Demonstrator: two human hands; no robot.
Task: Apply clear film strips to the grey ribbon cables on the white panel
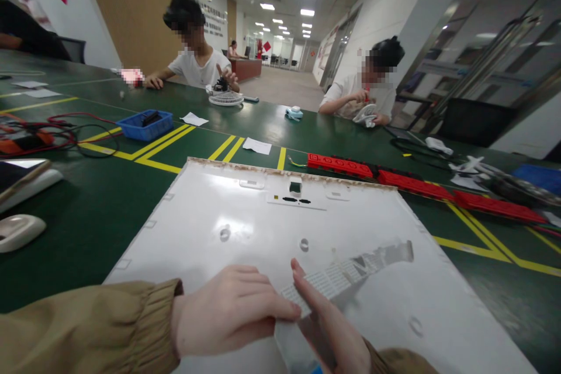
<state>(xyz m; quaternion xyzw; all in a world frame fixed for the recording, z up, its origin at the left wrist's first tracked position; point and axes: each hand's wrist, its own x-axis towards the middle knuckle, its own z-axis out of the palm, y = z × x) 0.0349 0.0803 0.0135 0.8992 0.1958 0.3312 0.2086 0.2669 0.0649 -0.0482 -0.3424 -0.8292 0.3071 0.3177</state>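
Note:
A large white plastic panel (258, 222) with a rough brownish far edge lies in front of me. Over its near right part runs a thin silvery-grey strip (350, 272) with printed lines, bent near my hands. My left hand (232, 310) pinches the strip's near left edge between thumb and fingers. Stretched out edge-on across the strip, my right hand (326, 315) touches it with straight fingers; its palm side is partly hidden. A small blue patch shows at the bottom beside that hand. The panel has a square hole, oval slots and small raised rings.
Red slotted plastic strips (416, 184) lie beyond the panel to the right. At left are a blue bin (146, 124), red and black cables, and a white rounded object (20, 231). Two people sit across the green table (105, 198), handling small white fan parts.

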